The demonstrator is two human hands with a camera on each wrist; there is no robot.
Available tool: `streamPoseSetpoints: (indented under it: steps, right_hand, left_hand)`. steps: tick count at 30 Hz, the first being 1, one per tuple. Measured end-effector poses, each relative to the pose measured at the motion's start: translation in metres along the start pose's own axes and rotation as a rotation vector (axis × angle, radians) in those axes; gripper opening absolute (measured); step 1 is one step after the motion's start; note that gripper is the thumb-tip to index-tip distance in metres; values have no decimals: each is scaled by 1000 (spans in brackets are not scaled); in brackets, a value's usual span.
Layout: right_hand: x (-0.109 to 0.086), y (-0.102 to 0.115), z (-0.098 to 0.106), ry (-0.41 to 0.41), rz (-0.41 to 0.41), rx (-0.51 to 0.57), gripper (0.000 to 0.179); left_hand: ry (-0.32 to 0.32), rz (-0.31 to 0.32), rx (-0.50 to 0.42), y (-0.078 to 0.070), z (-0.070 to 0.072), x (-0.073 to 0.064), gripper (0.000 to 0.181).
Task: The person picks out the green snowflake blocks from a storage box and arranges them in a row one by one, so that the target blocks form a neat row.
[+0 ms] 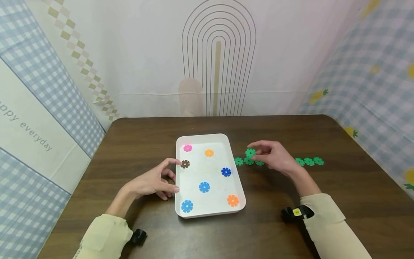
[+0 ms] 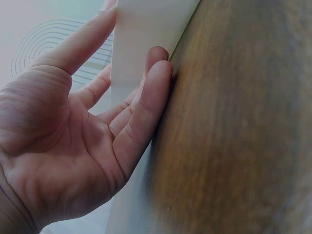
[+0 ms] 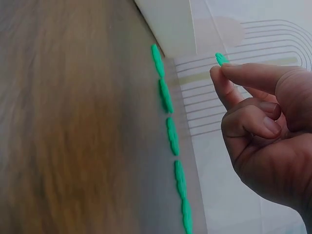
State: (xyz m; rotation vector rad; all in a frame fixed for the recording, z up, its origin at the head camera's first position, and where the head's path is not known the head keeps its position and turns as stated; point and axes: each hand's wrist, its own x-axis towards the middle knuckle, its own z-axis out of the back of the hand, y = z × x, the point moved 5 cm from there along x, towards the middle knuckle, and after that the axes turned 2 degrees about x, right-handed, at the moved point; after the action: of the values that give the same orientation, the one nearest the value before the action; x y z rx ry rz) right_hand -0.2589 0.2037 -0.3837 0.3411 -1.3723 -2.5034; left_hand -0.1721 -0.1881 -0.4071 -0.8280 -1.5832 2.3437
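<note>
Between right thumb and index finger, my right hand (image 1: 273, 155) pinches a green snowflake disc (image 3: 220, 59), a flat round piece with a notched edge. It is raised over a row of similar green discs (image 1: 309, 162) lying across the table; part of that row is hidden behind the hand. My left hand (image 1: 153, 181) holds the left side of a white tray (image 1: 210, 214), thumb and index fingertip at its rim and the other fingers bent against the outer wall. A brown disc (image 1: 185, 164) lies inside, right by the left index fingertip.
Scattered in the tray are a pink disc (image 1: 187, 148), a yellow-orange disc (image 1: 209, 153), an orange disc (image 1: 233, 200), a dark blue disc (image 1: 226, 172) and two light blue discs (image 1: 204, 187). The dark wooden table (image 1: 145, 133) meets a patterned cloth backdrop (image 1: 145, 54).
</note>
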Motion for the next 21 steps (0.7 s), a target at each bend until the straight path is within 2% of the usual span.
streamPoseSetpoints:
  steps: [6,21]
  right_hand:
    - [-5,-12,8,-11,-26,31,39]
    - [-19,-25,34,-49,-44,79,42]
  left_hand:
    - [0,3,0,0,1,0,87]
    - [-4,3,4,1,0,1,87]
